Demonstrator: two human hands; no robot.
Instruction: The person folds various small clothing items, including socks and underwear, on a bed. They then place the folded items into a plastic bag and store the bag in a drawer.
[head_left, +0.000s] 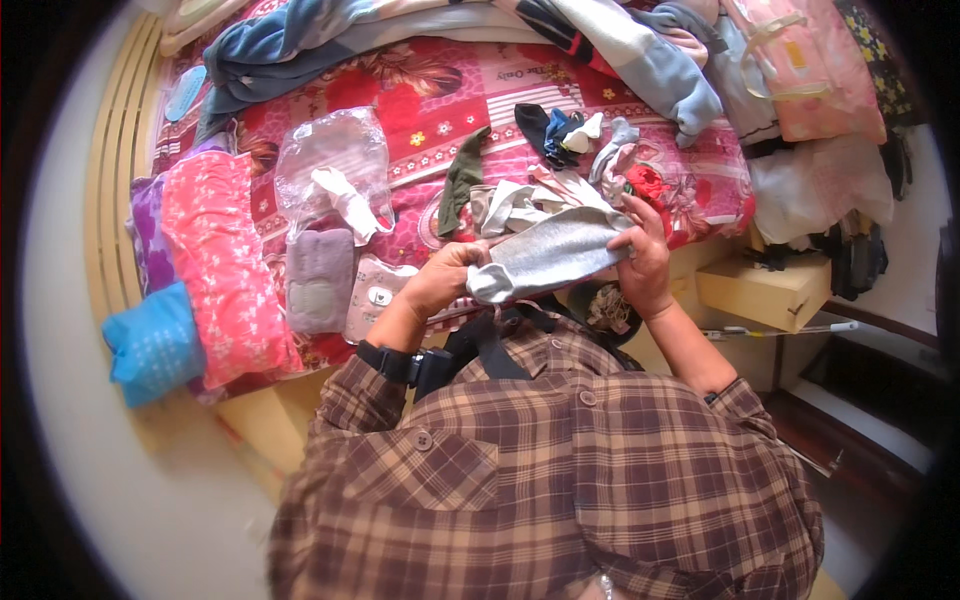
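Note:
A light grey knit garment (550,254) is stretched sideways between my two hands, just above the near edge of the bed; its exact kind does not show. My left hand (438,284) pinches its bunched left end. My right hand (645,262) grips the other end, fingers on top and thumb along the edge. Right behind it lie crumpled white and beige clothes (510,205) and a dark green garment (461,185). Farther back are a dark and blue bundle (552,135) and a red piece of cloth (644,181).
On the left lie a clear plastic bag (330,165), a folded grey-mauve cloth (320,280), a pink patterned pillow (222,265) and a blue bundle (153,340). A blue-grey blanket (290,60) runs along the back. An open yellowish drawer (765,290) juts out at the right.

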